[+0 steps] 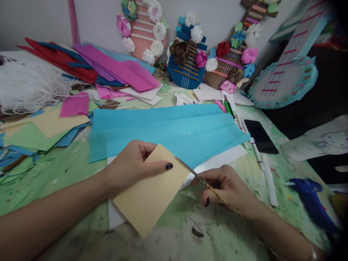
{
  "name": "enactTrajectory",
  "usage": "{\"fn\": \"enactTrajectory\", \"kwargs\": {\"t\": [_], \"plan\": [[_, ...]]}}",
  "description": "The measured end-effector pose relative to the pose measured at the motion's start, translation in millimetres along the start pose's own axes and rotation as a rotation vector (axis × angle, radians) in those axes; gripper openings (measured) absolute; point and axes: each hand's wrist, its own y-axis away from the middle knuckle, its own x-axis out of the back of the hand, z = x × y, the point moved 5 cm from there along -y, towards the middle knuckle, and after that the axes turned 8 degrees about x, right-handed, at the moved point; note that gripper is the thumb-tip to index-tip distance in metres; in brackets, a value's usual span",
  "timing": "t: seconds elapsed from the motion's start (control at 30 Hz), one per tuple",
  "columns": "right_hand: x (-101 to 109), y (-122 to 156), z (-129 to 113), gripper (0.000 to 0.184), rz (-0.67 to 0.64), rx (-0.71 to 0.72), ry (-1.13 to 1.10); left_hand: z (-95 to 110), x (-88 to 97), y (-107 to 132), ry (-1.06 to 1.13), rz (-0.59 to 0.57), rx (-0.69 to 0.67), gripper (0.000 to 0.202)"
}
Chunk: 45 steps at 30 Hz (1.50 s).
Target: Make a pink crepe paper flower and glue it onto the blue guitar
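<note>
My left hand [136, 166] pinches a tan paper card [152, 192] by its upper left part, thumb on top, holding it tilted over the table. My right hand [225, 186] is closed round thin gold scissors [206, 185], whose tips touch the card's right edge near its top corner. Behind the card lies a large folded sheet of light blue tissue paper [163, 130], with white paper [217, 161] under it.
Piles of coloured paper [108, 69] and white strands [27, 87] fill the left. Paper-flower guitars [187, 61] lean on the back wall. A black phone [260, 136], white pens [257, 154], a blue glue gun [312, 203] and a cartoon cat drawing [323, 143] are at right.
</note>
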Motion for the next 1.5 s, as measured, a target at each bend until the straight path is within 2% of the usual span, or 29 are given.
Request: {"fn": "enactTrajectory", "kwargs": {"t": [0.27, 0.43, 0.67, 0.93, 1.27, 1.5], "plan": [[-7, 1, -1, 0.042, -0.028, 0.019, -0.073, -1, -5.9, 0, -0.013, -0.019, 0.029, 0.021], [-6, 1, 2, 0.042, -0.02, -0.026, -0.025, 0, -6.1, 2, -0.024, -0.003, 0.021, 0.021], [-4, 0, 3, 0.047, 0.0, -0.049, 0.017, 0, -6.9, 2, -0.015, -0.044, 0.026, 0.018], [-10, 3, 5, 0.046, -0.004, -0.043, -0.115, -3, -13.1, 2, 0.046, -0.1, 0.037, 0.017], [-7, 1, 3, 0.051, -0.001, -0.042, 0.001, -3, -13.9, 3, 0.028, -0.108, 0.068, 0.017], [-14, 2, 7, 0.051, 0.006, -0.097, -0.098, -5, -17.4, 2, -0.009, -0.13, 0.051, 0.019]]}}
